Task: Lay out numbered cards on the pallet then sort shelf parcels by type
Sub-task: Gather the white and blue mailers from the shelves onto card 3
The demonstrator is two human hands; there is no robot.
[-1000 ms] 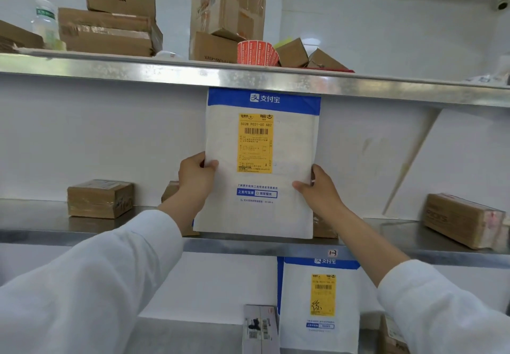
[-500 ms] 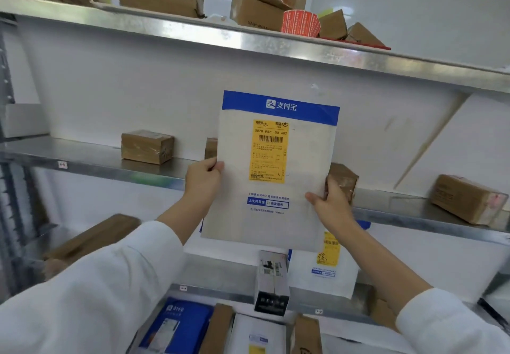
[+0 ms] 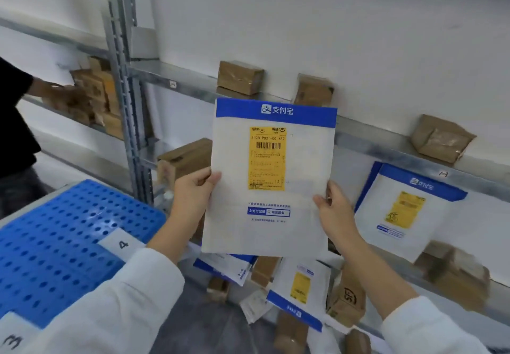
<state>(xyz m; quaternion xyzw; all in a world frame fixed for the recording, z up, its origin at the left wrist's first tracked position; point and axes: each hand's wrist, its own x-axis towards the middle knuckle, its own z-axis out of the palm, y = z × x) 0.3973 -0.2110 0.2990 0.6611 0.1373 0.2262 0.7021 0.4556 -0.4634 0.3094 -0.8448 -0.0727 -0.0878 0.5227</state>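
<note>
The white mailer [image 3: 271, 177] has a blue band across its top with a white logo and the characters 支付宝. Below that is a yellow shipping label headed "502B P021-00 A82" over a barcode; its finer print is too small to read. Lower down, a small blue box reads 上支付宝搜 beside 商家服务. The mailer is held in the air in front of the metal shelf [image 3: 190, 82], nearly upright, long axis vertical, blue band up and printed face toward the camera. The left hand [image 3: 193, 196] pinches its left edge, thumb on the front and the other fingers behind; the right hand [image 3: 335, 213] pinches the right edge the same way.

Down to the left lies the perforated blue pallet [image 3: 55, 243] with two white cards on it, the 4 card [image 3: 121, 243] and the 3 card [image 3: 12, 340] at the near edge.

Three brown boxes [image 3: 240, 78] stand spaced along the shelf. On the level below, to the right, a second mailer [image 3: 405, 210] with the same blue band and yellow label leans against the wall. Lower still a third mailer [image 3: 300, 290] lies with its blue band downward, beside a brown SF box [image 3: 347, 295] printed "SF". At the far left another person [image 3: 13, 122] in a black top reaches toward a stack of boxes [image 3: 93, 91]
</note>
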